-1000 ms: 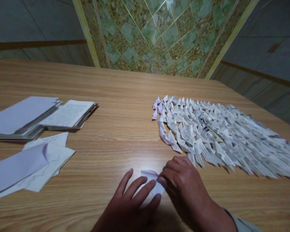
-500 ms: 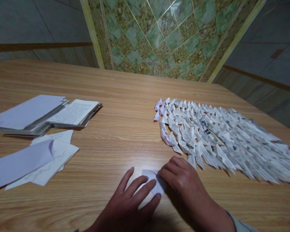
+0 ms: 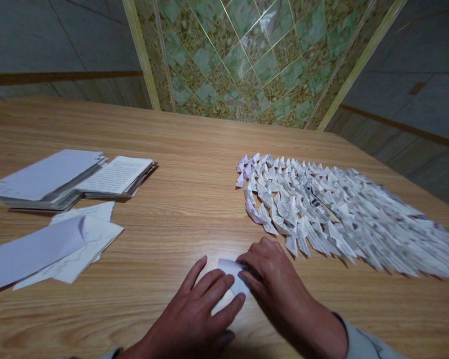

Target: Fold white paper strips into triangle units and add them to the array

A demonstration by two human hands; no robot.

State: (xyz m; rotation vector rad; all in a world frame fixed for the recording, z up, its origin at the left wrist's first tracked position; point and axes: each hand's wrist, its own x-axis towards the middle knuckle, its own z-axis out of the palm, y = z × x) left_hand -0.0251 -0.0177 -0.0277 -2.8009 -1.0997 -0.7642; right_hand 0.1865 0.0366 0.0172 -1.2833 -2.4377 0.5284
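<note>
A small white piece of paper [image 3: 232, 279] lies on the wooden table [image 3: 194, 209] near its front edge, partly hidden under both hands. My left hand [image 3: 198, 314] rests flat on the paper's left half with its fingers stretched out. My right hand [image 3: 273, 284] has its fingers curled and pressed down on the paper's right edge. A broad spread of many small folded paper pieces [image 3: 333, 209] lies just beyond and to the right of my right hand.
A stack of printed sheets and booklets [image 3: 71, 177] sits at the left. Loose white paper sheets [image 3: 56, 247] lie in front of it. A green patterned tiled wall [image 3: 247, 60] rises behind the table's far edge.
Both hands have shifted slightly to the left on the small paper, with the right fingers moving further over it. The view has tilted a little.
</note>
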